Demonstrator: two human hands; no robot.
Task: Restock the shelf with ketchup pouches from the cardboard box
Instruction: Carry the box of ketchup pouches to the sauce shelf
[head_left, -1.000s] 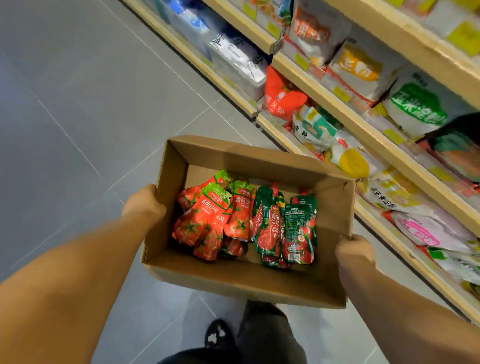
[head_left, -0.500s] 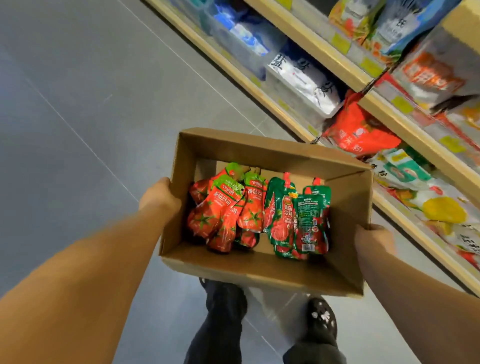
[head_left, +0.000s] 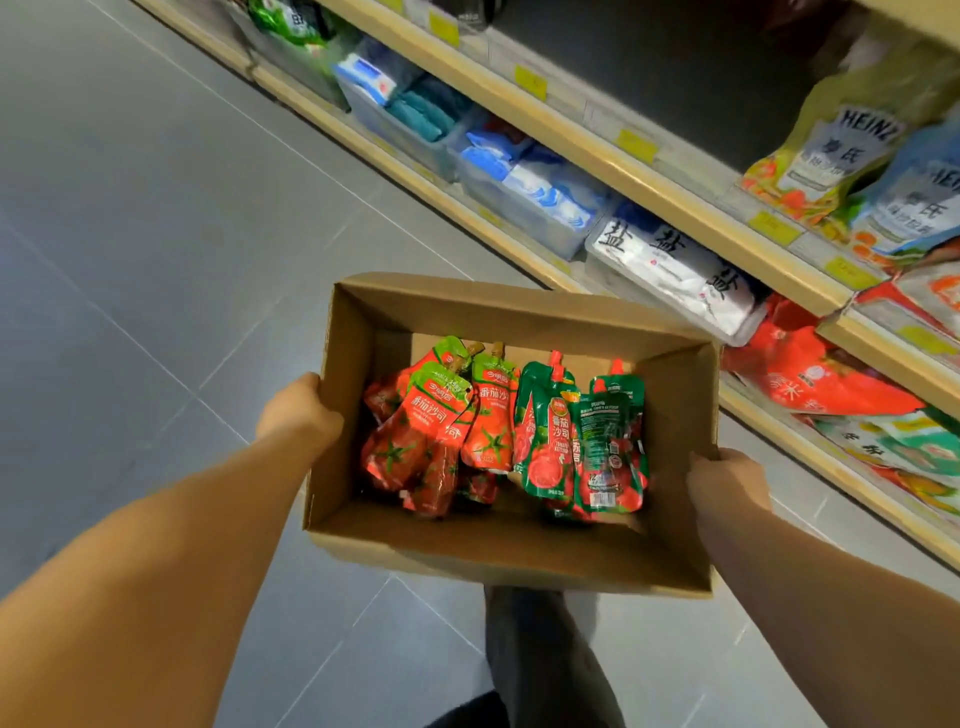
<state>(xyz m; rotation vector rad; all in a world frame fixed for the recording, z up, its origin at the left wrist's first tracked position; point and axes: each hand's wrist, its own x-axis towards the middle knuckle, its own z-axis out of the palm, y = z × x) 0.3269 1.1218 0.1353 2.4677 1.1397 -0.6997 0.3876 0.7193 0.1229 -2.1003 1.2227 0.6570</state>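
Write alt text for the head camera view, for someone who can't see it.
Two hands, left and right, carry an open cardboard box of red and green ketchup pouches along a grey tiled aisle. Stocked shelves run along the right.

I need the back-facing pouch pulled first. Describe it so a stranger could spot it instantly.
Look in the open cardboard box held between the left hand and right hand. Among the green-topped pouches on the box's right side, take the rightmost pouch. It alone shows its printed back panel with a barcode, not a front label.
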